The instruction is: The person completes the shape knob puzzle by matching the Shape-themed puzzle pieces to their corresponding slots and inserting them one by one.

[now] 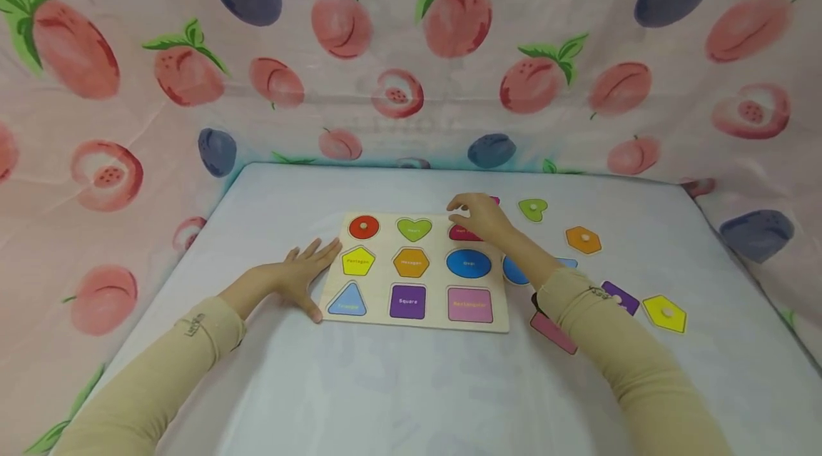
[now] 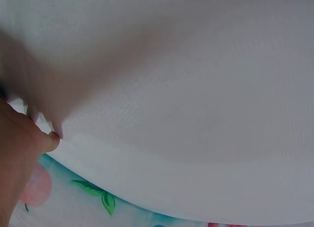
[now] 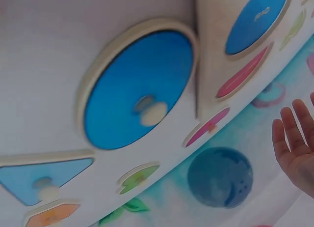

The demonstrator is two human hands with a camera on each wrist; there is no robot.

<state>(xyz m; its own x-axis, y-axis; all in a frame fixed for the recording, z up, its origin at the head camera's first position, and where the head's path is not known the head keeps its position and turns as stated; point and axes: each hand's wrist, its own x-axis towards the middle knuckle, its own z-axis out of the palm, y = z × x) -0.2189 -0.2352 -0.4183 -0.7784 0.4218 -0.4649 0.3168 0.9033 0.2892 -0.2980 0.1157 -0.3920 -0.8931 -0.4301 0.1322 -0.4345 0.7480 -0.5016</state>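
Observation:
A wooden shape puzzle board (image 1: 383,285) lies on the white table, its labelled recesses in three rows. In the top left recess sits a red circle piece (image 1: 364,228) with a knob. My left hand (image 1: 302,274) rests by the board's left edge, fingers spread and thumb at the lower corner. Over the top right recess hovers my right hand (image 1: 481,217), fingers loosely bent; the right wrist view shows nothing in it. Just behind it lies a magenta piece (image 3: 198,133), mostly hidden in the head view. A blue oval piece (image 3: 142,84) lies against the board's right side.
More knobbed pieces lie to the right: a green heart (image 1: 533,210), an orange hexagon (image 1: 583,240), a purple square (image 1: 619,297), a yellow pentagon (image 1: 664,314), a pink rectangle (image 1: 554,333) and a light blue triangle (image 3: 59,173). A fruit-print cloth (image 1: 449,128) hangs behind the table.

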